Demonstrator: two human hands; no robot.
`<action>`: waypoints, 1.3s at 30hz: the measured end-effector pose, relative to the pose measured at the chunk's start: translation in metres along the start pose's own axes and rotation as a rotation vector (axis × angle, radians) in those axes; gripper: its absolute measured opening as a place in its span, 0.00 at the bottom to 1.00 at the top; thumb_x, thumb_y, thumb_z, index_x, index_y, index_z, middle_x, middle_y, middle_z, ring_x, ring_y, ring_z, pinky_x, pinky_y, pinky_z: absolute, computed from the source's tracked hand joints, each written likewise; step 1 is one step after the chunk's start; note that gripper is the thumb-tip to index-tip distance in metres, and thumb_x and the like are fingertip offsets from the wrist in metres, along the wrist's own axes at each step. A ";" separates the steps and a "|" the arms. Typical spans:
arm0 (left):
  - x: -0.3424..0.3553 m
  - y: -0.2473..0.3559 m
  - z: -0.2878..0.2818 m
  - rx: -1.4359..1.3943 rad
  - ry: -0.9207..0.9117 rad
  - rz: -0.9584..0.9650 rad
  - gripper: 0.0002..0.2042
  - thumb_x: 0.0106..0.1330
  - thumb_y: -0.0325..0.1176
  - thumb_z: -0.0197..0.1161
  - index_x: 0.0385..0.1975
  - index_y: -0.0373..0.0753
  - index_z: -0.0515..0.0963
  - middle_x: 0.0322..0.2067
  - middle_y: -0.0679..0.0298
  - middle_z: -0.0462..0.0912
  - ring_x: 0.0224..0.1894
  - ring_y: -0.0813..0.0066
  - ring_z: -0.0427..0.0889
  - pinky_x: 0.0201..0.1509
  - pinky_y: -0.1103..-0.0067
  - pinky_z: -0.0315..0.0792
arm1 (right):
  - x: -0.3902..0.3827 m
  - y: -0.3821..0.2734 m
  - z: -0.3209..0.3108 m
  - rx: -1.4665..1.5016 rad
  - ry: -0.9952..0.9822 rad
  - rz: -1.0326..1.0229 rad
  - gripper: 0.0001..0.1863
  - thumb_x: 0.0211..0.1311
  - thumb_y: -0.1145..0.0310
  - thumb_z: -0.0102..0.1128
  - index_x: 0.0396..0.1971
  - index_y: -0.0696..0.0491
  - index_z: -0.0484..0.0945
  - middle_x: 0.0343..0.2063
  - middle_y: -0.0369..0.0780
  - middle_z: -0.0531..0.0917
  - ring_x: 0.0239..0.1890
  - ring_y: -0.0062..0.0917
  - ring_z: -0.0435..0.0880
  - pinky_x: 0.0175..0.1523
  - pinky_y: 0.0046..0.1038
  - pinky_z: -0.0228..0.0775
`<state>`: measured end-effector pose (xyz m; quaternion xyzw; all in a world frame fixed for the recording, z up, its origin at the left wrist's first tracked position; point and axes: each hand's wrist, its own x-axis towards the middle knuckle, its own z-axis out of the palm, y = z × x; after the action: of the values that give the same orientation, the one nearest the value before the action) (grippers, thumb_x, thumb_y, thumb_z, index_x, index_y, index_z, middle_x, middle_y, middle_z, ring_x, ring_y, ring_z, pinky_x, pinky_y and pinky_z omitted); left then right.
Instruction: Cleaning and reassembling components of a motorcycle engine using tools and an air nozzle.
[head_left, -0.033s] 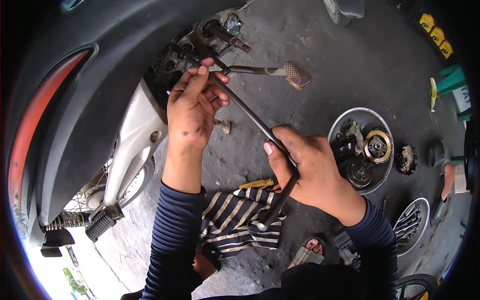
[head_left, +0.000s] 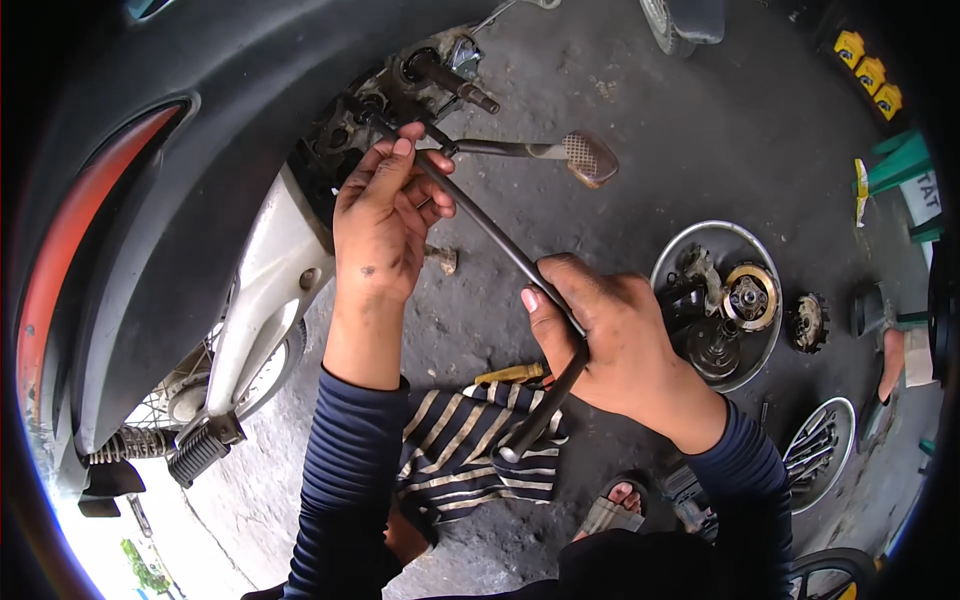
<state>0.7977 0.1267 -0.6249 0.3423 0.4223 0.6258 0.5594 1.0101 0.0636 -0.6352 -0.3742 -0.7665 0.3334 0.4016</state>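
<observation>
A long dark L-shaped socket wrench (head_left: 497,232) runs from the motorcycle's opened engine (head_left: 345,135) down to the right. Its far end meets the engine, though the exact contact is partly hidden. My left hand (head_left: 385,220) is closed lightly round the shaft near that end, palm up. Lower down, my right hand (head_left: 630,345) grips the wrench close to its bend, thumb along the shaft. The short bent arm points down over a striped cloth (head_left: 450,455). Just beyond my left fingers are a pedal (head_left: 590,158) and a protruding engine shaft (head_left: 455,82).
Right of my hands, a metal basin (head_left: 688,240) holds engine parts, with a toothed round part (head_left: 808,322) beside it. A smaller tray (head_left: 850,430) contains several wrenches. A yellow-handled tool (head_left: 512,374) lies by the cloth. The motorcycle's dark body (head_left: 190,220) fills the left side.
My right hand and the wrench's bent end sit very slightly further left in view. The grip of both hands is unchanged.
</observation>
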 end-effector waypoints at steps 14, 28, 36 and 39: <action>0.007 -0.006 -0.012 -0.133 -0.082 0.025 0.11 0.71 0.34 0.56 0.47 0.35 0.75 0.32 0.55 0.82 0.23 0.73 0.79 0.31 0.77 0.74 | 0.010 -0.006 -0.004 -0.406 0.038 -0.224 0.07 0.54 0.70 0.62 0.26 0.54 0.73 0.09 0.39 0.73 0.13 0.33 0.78 0.19 0.32 0.68; -0.038 0.008 0.004 1.488 -0.146 1.100 0.20 0.41 0.23 0.64 0.39 0.38 0.75 0.50 0.53 0.72 0.54 0.53 0.71 0.59 0.62 0.66 | -0.001 -0.007 0.014 -0.038 0.084 -0.003 0.07 0.55 0.76 0.61 0.34 0.57 0.75 0.17 0.43 0.78 0.14 0.38 0.77 0.22 0.33 0.68; -0.010 0.015 0.020 1.442 -0.790 1.151 0.14 0.53 0.34 0.67 0.13 0.39 0.69 0.15 0.64 0.71 0.20 0.64 0.75 0.25 0.72 0.68 | -0.007 -0.013 0.032 -0.102 0.120 -0.068 0.09 0.55 0.76 0.60 0.37 0.59 0.76 0.22 0.45 0.80 0.17 0.39 0.79 0.23 0.33 0.68; -0.010 0.019 0.019 1.444 -0.812 1.167 0.14 0.52 0.34 0.67 0.13 0.40 0.68 0.14 0.64 0.70 0.20 0.64 0.75 0.25 0.73 0.69 | -0.006 -0.018 0.032 -0.002 0.135 -0.027 0.09 0.55 0.77 0.59 0.36 0.60 0.76 0.22 0.46 0.80 0.17 0.39 0.79 0.23 0.33 0.68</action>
<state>0.8091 0.1193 -0.5996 0.9385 0.2443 0.2328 -0.0734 0.9790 0.0432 -0.6377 -0.3861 -0.7431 0.3011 0.4562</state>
